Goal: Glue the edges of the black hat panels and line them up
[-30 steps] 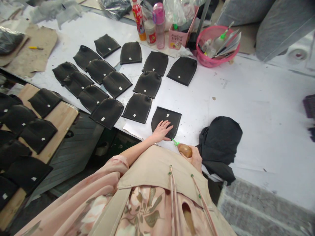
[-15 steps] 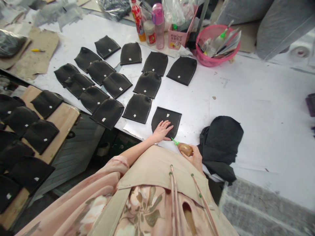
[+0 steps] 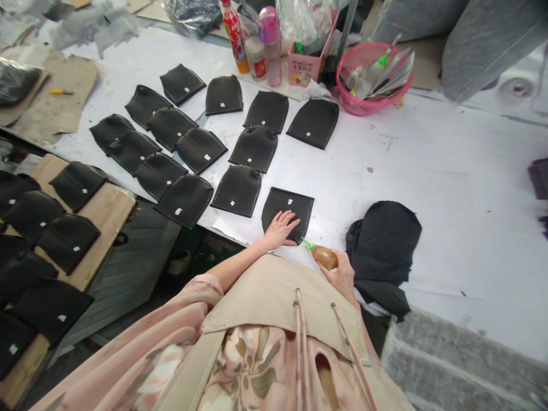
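Observation:
My left hand (image 3: 281, 228) lies flat with fingers spread on a black piece (image 3: 286, 201) that has one straight edge, a rounded end and a small white tag. In my right hand (image 3: 341, 270) is a squeeze bottle (image 3: 324, 257) of amber-brown liquid with a green nozzle. The nozzle tip is at the lower right edge of the black piece, by the rounded end. To the right of my right hand lies a stack of black fabric pieces (image 3: 385, 245). Several similar tagged black pieces (image 3: 236, 191) are laid out left of and beyond my left hand.
A pink basin (image 3: 372, 105) with bottles and papers stands at the back, beside a pink box (image 3: 302, 68), a red-labelled drink bottle (image 3: 234, 37) and a pink-capped bottle (image 3: 269, 45). On the left, a wooden board (image 3: 115, 211) carries more black pieces. White paper (image 3: 449, 188) covers the table.
The bottle and my right hand have shifted slightly right, moving the nozzle up along the black piece's edge. My left hand stays on the piece. The whole view has shifted slightly.

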{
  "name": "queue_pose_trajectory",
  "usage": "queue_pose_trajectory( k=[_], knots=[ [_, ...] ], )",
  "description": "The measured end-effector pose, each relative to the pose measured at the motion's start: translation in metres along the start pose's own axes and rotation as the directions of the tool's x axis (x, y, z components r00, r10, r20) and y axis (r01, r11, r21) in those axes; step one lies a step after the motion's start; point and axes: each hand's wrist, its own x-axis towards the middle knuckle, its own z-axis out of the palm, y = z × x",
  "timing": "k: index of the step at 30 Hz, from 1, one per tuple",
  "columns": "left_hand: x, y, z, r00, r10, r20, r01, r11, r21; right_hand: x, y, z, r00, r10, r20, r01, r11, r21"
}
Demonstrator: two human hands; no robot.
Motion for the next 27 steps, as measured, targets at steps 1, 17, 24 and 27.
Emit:
queue_pose_trajectory(
  k=[1,17,24,27],
  knots=[
    [0.0,0.0,0.0,1.0,-0.002,0.001,0.002,1.0,0.0,0.0,0.0,0.001,1.0,0.007,-0.01,-0.007,1.0,-0.008],
    [0.001,0.006,-0.004,1.0,-0.02,0.008,0.02,0.999,0.05,-0.005,-0.009,-0.007,0.872,0.471,0.135,-0.483,0.779,0.399],
    [0.029,0.026,-0.009,0.993,-0.105,-0.047,0.11,0.988,0.108,0.002,-0.008,-0.011,0.754,0.649,0.099,-0.467,0.425,0.775],
    [0.044,0.032,-0.011,0.99,-0.133,-0.055,0.139,0.983,0.117,0.001,-0.007,-0.014,0.775,0.632,-0.029,-0.42,0.548,0.724]
  ],
)
